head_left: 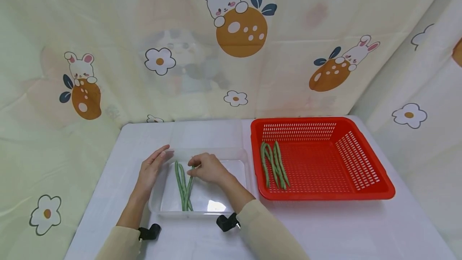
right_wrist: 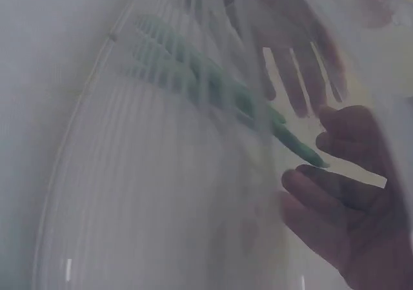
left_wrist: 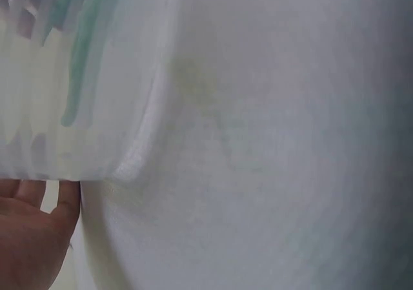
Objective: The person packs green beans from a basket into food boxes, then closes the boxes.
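Observation:
In the head view, a clear plastic box [head_left: 238, 155] holds several green beans [head_left: 180, 187], lying lengthwise in its left half. My right hand [head_left: 209, 168] reaches into it, thumb and curled fingers about the upper end of one green bean [head_left: 189, 191]. Through the ribbed box wall, the right wrist view shows that bean's tip [right_wrist: 303, 151] between my thumb and fingers. My left hand [head_left: 149, 171] rests along the box's left side with fingers extended. In the left wrist view, that hand [left_wrist: 29, 238] touches the translucent box wall [left_wrist: 122, 109] and holds nothing else.
A red perforated basket [head_left: 361, 193] stands right of the box, with several more green beans [head_left: 278, 167] along its left side. A white cloth [head_left: 202, 244] covers the table. A patterned curtain [head_left: 288, 103] hangs behind.

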`<state>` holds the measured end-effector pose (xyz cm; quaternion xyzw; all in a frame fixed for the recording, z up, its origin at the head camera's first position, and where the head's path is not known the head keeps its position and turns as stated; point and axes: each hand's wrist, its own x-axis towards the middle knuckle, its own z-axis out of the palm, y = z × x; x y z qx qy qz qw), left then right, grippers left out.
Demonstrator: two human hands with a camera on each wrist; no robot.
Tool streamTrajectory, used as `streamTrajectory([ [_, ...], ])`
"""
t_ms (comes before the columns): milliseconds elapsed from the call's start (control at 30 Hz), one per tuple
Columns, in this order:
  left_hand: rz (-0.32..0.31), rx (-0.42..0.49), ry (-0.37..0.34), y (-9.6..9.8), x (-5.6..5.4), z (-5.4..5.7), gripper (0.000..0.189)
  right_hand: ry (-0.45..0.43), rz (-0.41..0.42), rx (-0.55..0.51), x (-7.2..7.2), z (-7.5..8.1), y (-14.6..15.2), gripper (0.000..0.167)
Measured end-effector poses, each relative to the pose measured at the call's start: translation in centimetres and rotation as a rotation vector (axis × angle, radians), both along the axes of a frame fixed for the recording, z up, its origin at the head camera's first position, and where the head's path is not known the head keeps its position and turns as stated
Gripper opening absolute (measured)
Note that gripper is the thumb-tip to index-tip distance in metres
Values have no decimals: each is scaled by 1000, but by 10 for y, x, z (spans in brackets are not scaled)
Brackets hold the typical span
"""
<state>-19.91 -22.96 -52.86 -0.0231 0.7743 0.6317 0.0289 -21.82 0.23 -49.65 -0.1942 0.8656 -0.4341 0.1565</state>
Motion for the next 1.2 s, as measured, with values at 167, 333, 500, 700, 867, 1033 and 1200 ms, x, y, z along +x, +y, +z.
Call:
streamTrajectory([
  [167,-1,10,0,-1,0,-2,53,99,-35,77,0,14,3,29],
  [333,0,7,-5,-1,-1,-1,53,94,-6,100,-1,36,14,32],
  [500,3,6,-3,1,-1,0,51,89,8,90,-5,65,34,35],
  [700,1,1,-5,0,0,1,52,138,-65,69,-20,88,73,37],
  [867,1,3,-9,-3,0,2,53,114,-105,-16,-30,87,103,37],
  [1033,1,4,-4,-3,0,0,52,72,-161,-26,-35,87,129,36],
  [1200,4,5,-2,-1,0,-2,51,48,-245,-3,-43,88,156,35],
])
